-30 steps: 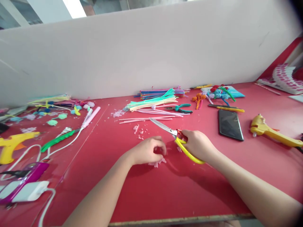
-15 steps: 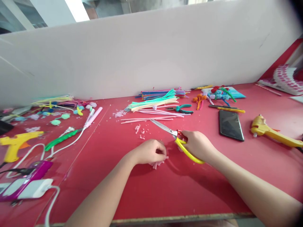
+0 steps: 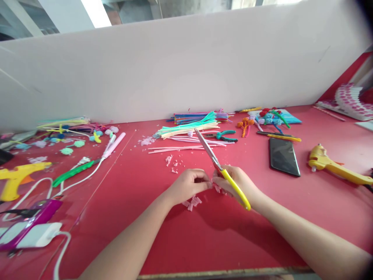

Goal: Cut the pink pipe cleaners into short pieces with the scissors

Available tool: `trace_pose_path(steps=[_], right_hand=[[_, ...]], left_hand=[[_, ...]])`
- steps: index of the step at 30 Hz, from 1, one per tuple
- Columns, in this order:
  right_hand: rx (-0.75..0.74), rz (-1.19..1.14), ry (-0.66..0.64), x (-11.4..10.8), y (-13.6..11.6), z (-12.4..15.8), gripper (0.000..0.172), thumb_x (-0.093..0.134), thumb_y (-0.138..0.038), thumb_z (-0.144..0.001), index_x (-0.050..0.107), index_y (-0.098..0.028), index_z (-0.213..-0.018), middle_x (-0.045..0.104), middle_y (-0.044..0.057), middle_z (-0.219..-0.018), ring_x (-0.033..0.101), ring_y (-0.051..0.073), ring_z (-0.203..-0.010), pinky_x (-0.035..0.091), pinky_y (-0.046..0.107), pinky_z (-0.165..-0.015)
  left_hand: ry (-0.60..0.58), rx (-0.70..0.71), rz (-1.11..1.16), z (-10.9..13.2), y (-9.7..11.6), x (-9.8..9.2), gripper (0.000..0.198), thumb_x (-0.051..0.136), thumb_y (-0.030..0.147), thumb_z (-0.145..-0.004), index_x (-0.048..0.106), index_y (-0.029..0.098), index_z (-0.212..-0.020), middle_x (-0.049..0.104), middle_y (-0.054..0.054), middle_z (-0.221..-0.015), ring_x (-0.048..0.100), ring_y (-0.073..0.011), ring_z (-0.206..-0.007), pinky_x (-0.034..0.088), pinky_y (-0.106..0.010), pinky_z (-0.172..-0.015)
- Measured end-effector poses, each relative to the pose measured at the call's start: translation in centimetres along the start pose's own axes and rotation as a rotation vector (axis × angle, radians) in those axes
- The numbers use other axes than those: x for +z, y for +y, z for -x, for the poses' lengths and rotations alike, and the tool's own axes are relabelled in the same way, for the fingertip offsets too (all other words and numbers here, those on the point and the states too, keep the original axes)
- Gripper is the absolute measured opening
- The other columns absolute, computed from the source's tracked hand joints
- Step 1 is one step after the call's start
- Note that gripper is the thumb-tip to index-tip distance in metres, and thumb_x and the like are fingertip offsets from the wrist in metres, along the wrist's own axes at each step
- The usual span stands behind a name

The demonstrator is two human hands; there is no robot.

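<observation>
Yellow-handled scissors [image 3: 233,187] rest in my right hand [image 3: 237,181], their closed blades pointing up and away to the left. My left hand [image 3: 190,184] is closed in a pinch, its fingertips meeting those of my right hand. Whatever lies between the fingertips is too small to make out. Just below my left hand is a small heap of short pale pink cut pieces [image 3: 192,203]. A few more pink bits [image 3: 218,189] show under my right hand. Beyond the hands lie long pink pipe cleaners [image 3: 175,148] and scattered pink fluff [image 3: 169,159].
Behind are bundles of green pipe cleaners [image 3: 189,125] and teal-handled pliers [image 3: 224,135]. To the right lie a black phone [image 3: 284,156] and a yellow glue gun [image 3: 335,163]. At left are another yellow glue gun [image 3: 20,177], a purple power strip [image 3: 43,217] and white cables [image 3: 87,179].
My left hand has lifted off the heap of pink pieces and moved right to meet my right hand. The scissors have swung more upright, and their blades have closed.
</observation>
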State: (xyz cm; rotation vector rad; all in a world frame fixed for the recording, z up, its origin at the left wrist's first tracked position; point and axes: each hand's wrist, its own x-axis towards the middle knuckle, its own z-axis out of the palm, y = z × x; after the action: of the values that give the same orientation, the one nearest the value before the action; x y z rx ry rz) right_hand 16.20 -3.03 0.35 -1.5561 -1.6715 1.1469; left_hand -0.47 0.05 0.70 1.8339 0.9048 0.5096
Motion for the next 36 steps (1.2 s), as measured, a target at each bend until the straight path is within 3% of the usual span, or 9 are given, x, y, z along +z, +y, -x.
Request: trace_pose_path(steps=[3,6,8,10,12,15,18,23,36], right_hand=[[-0.012,0.010,0.020,-0.2,0.0,0.0,0.009,0.043,-0.026,-0.066,0.045,-0.019,-0.061,0.047,-0.005,-0.049,0.042,0.007,-0.043,0.031,0.018,-0.042],[-0.046,0.054,0.057,-0.4,0.1,0.0,0.009,0.042,-0.025,-0.066,0.045,-0.019,-0.062,0.052,-0.004,-0.051,0.047,0.008,-0.046,0.032,0.018,-0.044],[-0.055,0.106,0.097,-0.7,0.2,0.0,0.009,0.042,-0.026,-0.066,0.045,-0.019,-0.062,0.052,-0.004,-0.051,0.047,0.008,-0.046,0.031,0.018,-0.044],[-0.058,0.171,0.151,-1.0,0.2,0.0,0.009,0.043,-0.027,-0.065,0.044,-0.019,-0.061,0.049,-0.005,-0.049,0.045,0.008,-0.045,0.028,0.018,-0.043],[-0.064,0.216,0.189,-1.3,0.2,0.0,0.011,0.043,-0.028,-0.064,0.042,-0.019,-0.059,0.045,-0.005,-0.048,0.043,0.008,-0.045,0.027,0.018,-0.042],[-0.069,0.240,0.208,-1.5,0.4,-0.2,0.014,0.044,-0.030,-0.065,0.039,-0.019,-0.058,0.042,-0.005,-0.047,0.041,0.008,-0.044,0.026,0.018,-0.042],[-0.072,0.244,0.181,-1.4,0.4,-0.3,0.012,0.043,-0.029,-0.065,0.040,-0.020,-0.059,0.045,-0.005,-0.048,0.042,0.008,-0.044,0.027,0.018,-0.043],[-0.099,0.199,0.079,-0.8,0.4,-0.1,0.011,0.042,-0.029,-0.069,0.045,-0.020,-0.064,0.054,-0.003,-0.053,0.048,0.010,-0.047,0.030,0.019,-0.044],[-0.117,0.231,0.092,-0.3,0.3,0.1,0.014,0.044,-0.032,-0.069,0.045,-0.018,-0.066,0.054,-0.002,-0.055,0.047,0.010,-0.050,0.030,0.020,-0.046]], left_hand=[[0.023,-0.004,-0.145,0.0,-0.2,-0.2,0.022,0.046,0.032,-0.074,0.054,0.016,-0.061,0.050,0.001,-0.061,0.048,-0.0113,-0.058,0.036,-0.021,-0.055],[0.293,-0.063,-0.505,-0.2,-1.1,-1.5,0.032,0.040,0.036,-0.077,0.052,0.017,-0.054,0.047,0.001,-0.052,0.045,-0.0119,-0.051,0.032,-0.023,-0.052],[0.514,-0.143,-0.672,-0.5,-2.0,-2.6,0.021,0.042,0.033,-0.076,0.057,0.019,-0.069,0.052,-0.001,-0.056,0.048,-0.0145,-0.056,0.032,-0.025,-0.054],[0.587,-0.186,-0.682,-0.7,-2.8,-3.5,0.023,0.044,0.025,-0.075,0.054,0.023,-0.095,0.055,0.000,-0.060,0.051,-0.0158,-0.059,0.035,-0.026,-0.056],[0.584,-0.108,-0.634,-1.0,-3.3,-3.8,0.034,0.044,0.017,-0.073,0.048,0.024,-0.107,0.058,-0.003,-0.076,0.054,-0.0155,-0.069,0.038,-0.027,-0.063],[0.620,0.119,-0.592,-1.1,-3.1,-3.1,0.026,0.049,0.017,-0.071,0.055,0.022,-0.096,0.050,-0.006,-0.107,0.049,-0.0178,-0.095,0.036,-0.031,-0.082],[0.478,0.183,-0.407,-0.9,-1.8,-1.7,0.016,0.044,0.025,-0.078,0.059,0.020,-0.078,0.056,-0.004,-0.089,0.052,-0.0155,-0.086,0.039,-0.030,-0.080],[0.238,0.203,-0.180,-0.1,0.2,0.9,0.013,0.048,0.024,-0.076,0.060,0.020,-0.081,0.058,-0.003,-0.082,0.053,-0.0137,-0.078,0.041,-0.026,-0.073],[0.273,0.117,-0.159,0.0,0.2,2.0,0.014,0.047,0.019,-0.075,0.061,0.019,-0.073,0.058,-0.001,-0.072,0.051,-0.0125,-0.067,0.038,-0.024,-0.062]])
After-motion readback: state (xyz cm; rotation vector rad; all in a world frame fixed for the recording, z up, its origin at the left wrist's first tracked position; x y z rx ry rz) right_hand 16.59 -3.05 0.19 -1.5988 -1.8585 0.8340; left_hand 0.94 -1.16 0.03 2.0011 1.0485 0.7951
